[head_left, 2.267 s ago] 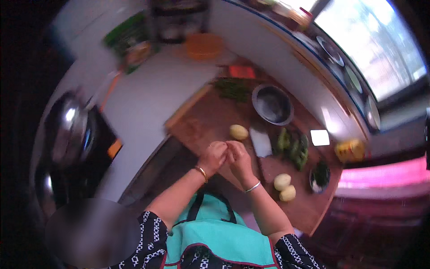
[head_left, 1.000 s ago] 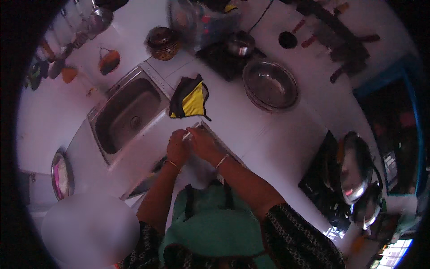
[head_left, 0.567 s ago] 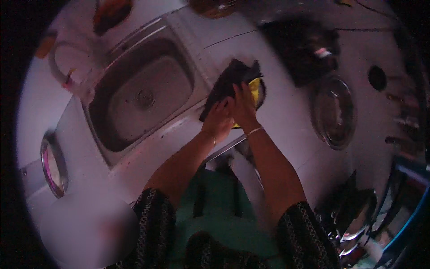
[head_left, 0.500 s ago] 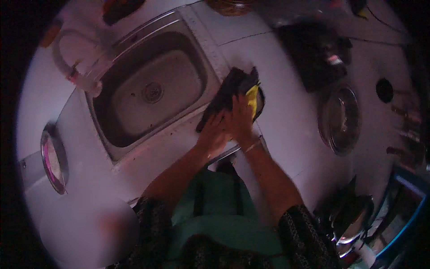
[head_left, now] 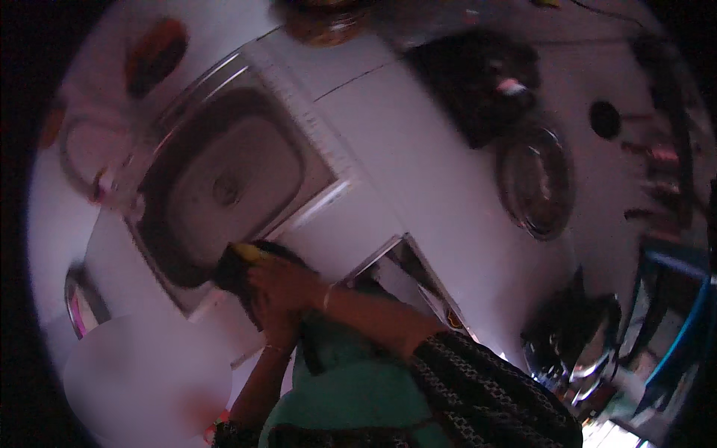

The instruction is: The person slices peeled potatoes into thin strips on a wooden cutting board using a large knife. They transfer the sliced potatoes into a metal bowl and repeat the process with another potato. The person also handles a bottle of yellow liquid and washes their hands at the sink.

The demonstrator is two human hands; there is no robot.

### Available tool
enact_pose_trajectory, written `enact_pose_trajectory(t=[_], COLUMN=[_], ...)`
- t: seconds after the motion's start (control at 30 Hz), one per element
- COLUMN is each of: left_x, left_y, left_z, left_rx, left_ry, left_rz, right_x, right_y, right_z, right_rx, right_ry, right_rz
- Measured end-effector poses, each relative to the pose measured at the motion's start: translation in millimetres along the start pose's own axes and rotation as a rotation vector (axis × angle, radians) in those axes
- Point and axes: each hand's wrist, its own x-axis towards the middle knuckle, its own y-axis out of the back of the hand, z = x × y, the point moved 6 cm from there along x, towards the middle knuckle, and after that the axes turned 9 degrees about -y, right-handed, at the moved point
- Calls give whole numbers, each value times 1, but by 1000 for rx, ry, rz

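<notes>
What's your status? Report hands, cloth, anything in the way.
Right hand on cloth, grip unclear. Left hand partly hidden behind right. Cloth at sink's near edge. Hands block part of it from view.

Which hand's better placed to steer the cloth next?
Likely the right hand: it lies over the cloth, near its yellow patch. The left hand sits lower in view, partly hidden.

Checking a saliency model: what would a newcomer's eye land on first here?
Probably the large sink, left of centre. Then the black-and-yellow cloth at its near edge, the fingers of the right hand on it. After that, the green apron at bottom centre.
</notes>
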Motion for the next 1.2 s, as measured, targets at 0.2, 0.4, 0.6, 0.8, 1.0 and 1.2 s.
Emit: enact_pose_trajectory(t=[0.2,0.4,0.6,0.8,1.0,1.2], left_x=[168,166,35,-103,-308,-600], left_y=[-33,-64,-110,-193,-194,-166], left_z=[152,332,451,533,616,717], left_rx=[48,97,6,-449,-23,-552], left_ry=[-621,-1171,-1499,-1272,-1689,-2103], left_rz=[7,-88,-250,-653,-556,-899], right_x=[-96,-294,-484,-658,-834,-1012], right_y=[165,206,152,76,-26,-150], right_z=[158,188,135,69,-17,-208], right_rx=[-307,-284,-301,-102,503,769], right_ry=[-630,-1108,-1345,-1462,-1558,-670], right_rz=[366,898,1302,1654,1871,2759])
